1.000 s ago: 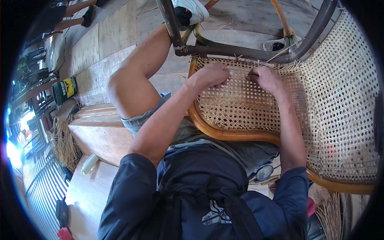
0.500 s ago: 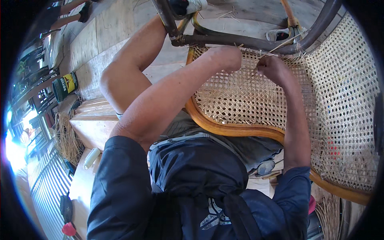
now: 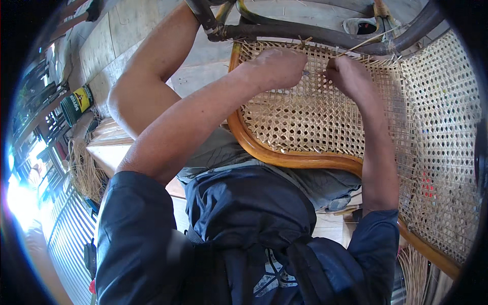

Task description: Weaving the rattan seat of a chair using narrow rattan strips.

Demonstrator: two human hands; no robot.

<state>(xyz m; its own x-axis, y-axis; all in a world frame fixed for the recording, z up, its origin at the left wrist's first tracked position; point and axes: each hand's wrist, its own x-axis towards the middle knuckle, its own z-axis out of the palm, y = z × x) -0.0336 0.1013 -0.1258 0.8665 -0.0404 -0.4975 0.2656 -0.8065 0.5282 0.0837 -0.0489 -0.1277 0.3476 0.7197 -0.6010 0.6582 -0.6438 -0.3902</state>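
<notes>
Woven cane webbing fills the curved wooden chair frame lying across my lap. Over its far part, my left hand is closed, with the back of the hand hiding most of the fingers. To its right, my right hand has thumb and fingers pinched together, close against the mesh. What either hand grips, if anything, is too small or hidden to make out. A loose cane strand slants up and right from beside my right hand, over the dark chair rail.
More caned panel rises at the right. Bundles of loose fibre strands lie at the left and lower right. A dark green and yellow can stands on the left. A shoe shows beyond the rail.
The chair sits slightly higher in the picture, and the view has shifted a little. Both hands stay over the far part of the webbing, with small shifts only.
</notes>
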